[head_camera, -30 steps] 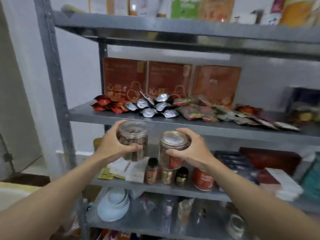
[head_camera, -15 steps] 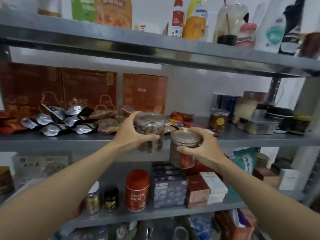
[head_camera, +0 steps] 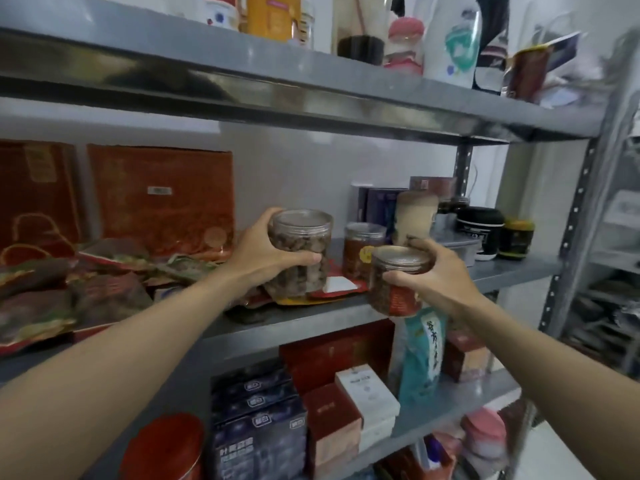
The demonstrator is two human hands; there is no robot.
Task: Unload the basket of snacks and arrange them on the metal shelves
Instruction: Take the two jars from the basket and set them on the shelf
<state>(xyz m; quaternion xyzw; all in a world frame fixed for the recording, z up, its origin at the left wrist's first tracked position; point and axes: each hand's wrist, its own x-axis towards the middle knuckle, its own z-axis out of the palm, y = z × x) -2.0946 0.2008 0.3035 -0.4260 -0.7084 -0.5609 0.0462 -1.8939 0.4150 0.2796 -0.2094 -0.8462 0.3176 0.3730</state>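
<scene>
Head view: my left hand (head_camera: pixel 263 252) grips a clear jar of brown snacks (head_camera: pixel 301 237), thumb curled across its front and the other fingers round the far side. It is upright, low over the middle metal shelf (head_camera: pixel 311 322) and its flat red packets (head_camera: pixel 346 292); I cannot tell if it touches them. My right hand (head_camera: pixel 443 278) grips a gold-lidded, red-labelled jar (head_camera: pixel 394 289), fingers (head_camera: pixel 420 244) hooked over the lid, at that shelf's front edge, near a yellow-labelled jar (head_camera: pixel 363 249) standing there.
</scene>
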